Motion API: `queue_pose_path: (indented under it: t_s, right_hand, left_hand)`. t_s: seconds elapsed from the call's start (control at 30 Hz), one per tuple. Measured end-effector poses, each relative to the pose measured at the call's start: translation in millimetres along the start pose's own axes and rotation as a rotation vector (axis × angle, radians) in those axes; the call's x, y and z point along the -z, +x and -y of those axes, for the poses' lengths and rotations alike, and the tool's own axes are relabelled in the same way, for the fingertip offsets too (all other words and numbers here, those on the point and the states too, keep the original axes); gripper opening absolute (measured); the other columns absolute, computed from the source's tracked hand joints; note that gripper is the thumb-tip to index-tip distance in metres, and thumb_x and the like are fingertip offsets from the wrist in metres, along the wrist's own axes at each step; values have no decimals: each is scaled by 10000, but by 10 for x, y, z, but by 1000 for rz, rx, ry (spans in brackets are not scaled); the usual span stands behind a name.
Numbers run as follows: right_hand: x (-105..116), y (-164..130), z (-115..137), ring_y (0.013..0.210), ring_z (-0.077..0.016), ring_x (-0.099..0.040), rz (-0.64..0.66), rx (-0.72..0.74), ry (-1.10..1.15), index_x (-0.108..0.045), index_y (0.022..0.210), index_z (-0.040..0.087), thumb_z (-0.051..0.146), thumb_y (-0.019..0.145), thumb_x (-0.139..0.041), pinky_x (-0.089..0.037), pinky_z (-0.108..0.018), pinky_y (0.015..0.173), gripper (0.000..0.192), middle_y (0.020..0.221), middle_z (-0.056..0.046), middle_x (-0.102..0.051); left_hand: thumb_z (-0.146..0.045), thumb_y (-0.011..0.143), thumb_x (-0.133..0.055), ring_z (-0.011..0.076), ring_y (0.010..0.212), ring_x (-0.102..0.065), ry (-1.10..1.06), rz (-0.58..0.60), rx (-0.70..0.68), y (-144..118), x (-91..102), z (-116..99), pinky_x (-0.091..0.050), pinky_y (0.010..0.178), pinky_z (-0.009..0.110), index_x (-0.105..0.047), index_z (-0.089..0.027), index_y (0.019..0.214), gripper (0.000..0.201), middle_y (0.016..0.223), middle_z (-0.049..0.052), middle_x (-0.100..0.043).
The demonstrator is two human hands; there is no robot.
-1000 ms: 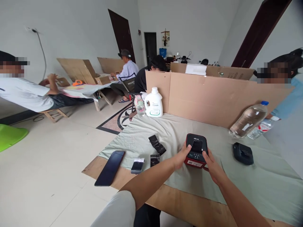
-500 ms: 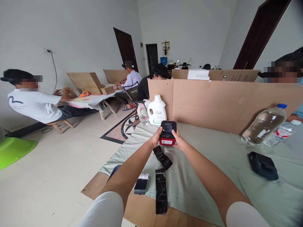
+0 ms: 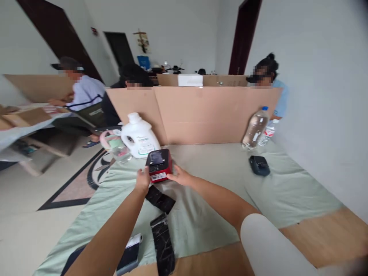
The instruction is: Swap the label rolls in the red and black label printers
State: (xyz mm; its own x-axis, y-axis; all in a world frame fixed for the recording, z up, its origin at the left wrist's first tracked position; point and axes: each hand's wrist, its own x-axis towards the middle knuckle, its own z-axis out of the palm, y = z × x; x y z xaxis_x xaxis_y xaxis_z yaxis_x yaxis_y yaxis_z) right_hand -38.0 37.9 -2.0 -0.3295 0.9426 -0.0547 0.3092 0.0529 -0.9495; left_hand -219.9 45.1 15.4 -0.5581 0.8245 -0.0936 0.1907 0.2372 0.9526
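Observation:
A small red-and-black box (image 3: 159,163) with a picture on its black top stands on the cloth-covered table, close to a white jug (image 3: 140,136). My left hand (image 3: 143,179) is against the box's left side, its fingers partly hidden. At the lower right corner, my right hand (image 3: 181,176) has its fingers spread, with the tips touching or very near the box. Below the box lies a short black marbled strip (image 3: 161,199), and a longer black marbled strip (image 3: 163,245) is nearer me. A dark blue-and-white item (image 3: 130,253) sits partly behind my left forearm.
A cardboard divider (image 3: 201,115) stands across the table's far side. A large water bottle (image 3: 255,128), a smaller bottle (image 3: 268,133) and a dark device (image 3: 259,165) are at the right. A clear pitcher (image 3: 119,151) stands by the jug. Several people sit beyond.
The view has swung right. The box now stands beside the jug, turned slightly. My right hand's fingers have loosened and spread away from its side; my left hand stays on it.

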Motion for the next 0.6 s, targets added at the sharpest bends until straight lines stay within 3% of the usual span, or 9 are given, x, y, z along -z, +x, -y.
queue_pose_path:
  t_s: [0.07,0.13,0.27,0.37,0.47,0.6]
  right_hand:
    - [300,-274,-149,1271,-296,-427,-69,-16,-233,-408,1368,239,570,644,-705,-327,-439,1064,850,1365,-96,-488]
    - [717,-607,-290,1265,-295,-420,-223,-46,-462,-457,1330,241,472,669,-710,-312,-445,1062,744,1347,-107,-501]
    - [1781,-1248,-552,1291,-333,-340,-694,-105,-841,-483,1286,149,390,770,-600,-270,-516,1032,581,1357,-187,-451]
    - [2478,-1606,-747,1324,-410,-230,-988,-357,-959,-390,1350,132,500,727,-623,-254,-579,983,760,1444,-246,-278]
    - [2847,-1822,-941,1283,-434,-298,-992,-691,-898,-286,1413,181,611,622,-673,-281,-563,962,980,1429,-262,-272]
    - [2943,-1899,-1135,1187,-400,-442,-938,-793,-785,-196,1444,155,618,641,-647,-357,-480,925,1031,1290,-272,-424]
  left_hand:
    - [-414,824,-504,314,1309,-347,195,-93,-29,-163,-2,47,-302,1060,461,-402,-65,1273,578,1301,199,-470]
    - [-401,795,-544,319,1365,-244,327,-105,-100,-390,9,105,-239,1100,462,-366,-76,1303,629,1377,207,-372]
    - [-324,745,-601,311,1351,-271,413,-3,-313,-891,-26,202,-242,1106,474,-393,-150,1273,594,1375,161,-348]
    - [-286,744,-590,300,1324,-314,386,123,-459,-1219,-150,241,-265,1104,466,-464,-166,1182,471,1325,143,-386]
    - [-250,742,-577,273,1284,-372,300,244,-537,-1540,-317,298,-315,1081,454,-499,-196,1120,390,1279,111,-423]
    - [-201,750,-536,245,1202,-458,219,390,-507,-1950,-488,471,-453,935,423,-532,-220,1070,321,1275,89,-441]
